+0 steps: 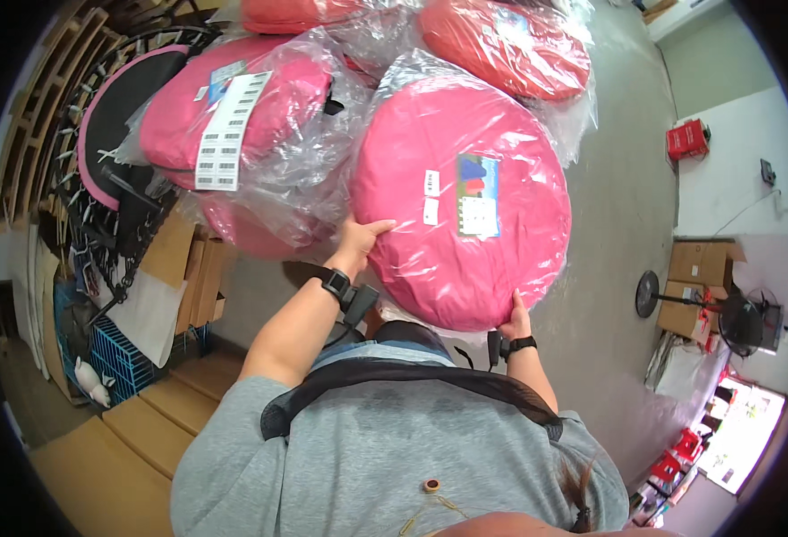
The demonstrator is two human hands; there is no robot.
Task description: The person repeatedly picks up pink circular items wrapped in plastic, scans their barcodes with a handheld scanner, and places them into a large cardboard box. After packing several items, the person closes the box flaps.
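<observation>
While my left hand (355, 240) and right hand (517, 319) clasp the round pink plastic-wrapped cushion (461, 201) at its lower edge; similar pink bagged cushions (233, 116) lie just beside it.

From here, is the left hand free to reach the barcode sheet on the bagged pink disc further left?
Probably not at once: the left hand is pressed to the big pink bagged disc, sharing its hold with the right hand. Nothing covers the barcode sheet.

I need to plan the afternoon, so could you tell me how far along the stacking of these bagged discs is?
Done: several bagged discs already lie piled. In hand: the left hand and right hand grip the big pink disc. What remains to be stacked is out of view.
</observation>
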